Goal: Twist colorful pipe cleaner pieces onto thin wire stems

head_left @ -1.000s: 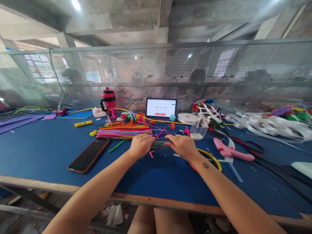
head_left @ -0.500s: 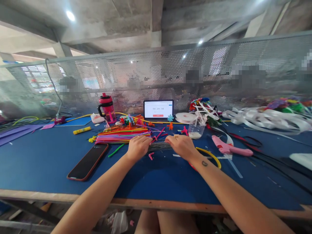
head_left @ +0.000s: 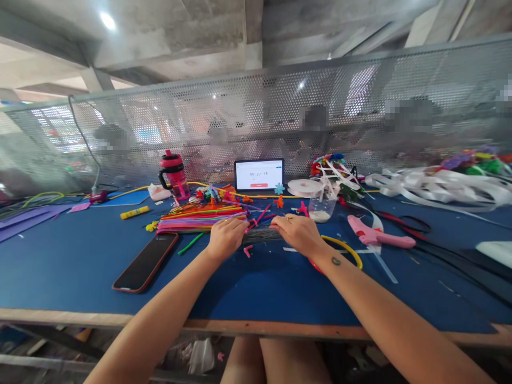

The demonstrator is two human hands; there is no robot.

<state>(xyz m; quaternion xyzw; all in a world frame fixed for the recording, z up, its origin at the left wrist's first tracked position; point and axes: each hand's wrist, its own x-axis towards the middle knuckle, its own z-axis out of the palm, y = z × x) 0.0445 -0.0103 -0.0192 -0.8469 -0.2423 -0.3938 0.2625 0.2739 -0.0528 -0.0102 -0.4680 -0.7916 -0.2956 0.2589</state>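
A bundle of thin grey wire-like strands (head_left: 262, 236) spans the gap between my two hands, just above the blue table. My left hand (head_left: 226, 239) has its fingers closed over the bundle's left end. On the other end, the fingers of my right hand (head_left: 301, 234) are closed, with a ring showing. The undersides of both hands are hidden. Behind my left hand lies a pile of coloured pipe cleaners (head_left: 200, 220). A small bent pink piece (head_left: 248, 250) is just in front of the strands. Near my right wrist is a yellow curved band (head_left: 348, 248).
A phone (head_left: 146, 264) and a green pipe cleaner (head_left: 191, 244) lie left. Behind stand a pink bottle (head_left: 174, 176) and a tablet (head_left: 259, 175) showing a timer. To the right are a clear cup (head_left: 322, 208), a pink glue gun (head_left: 376, 236) with cables, and white ribbon (head_left: 436, 186).
The view has shifted slightly, and the tablet's timer has gone from 00:29:14 to 00:29:15. Both hands keep nearly the same place and hold on the grey strands.
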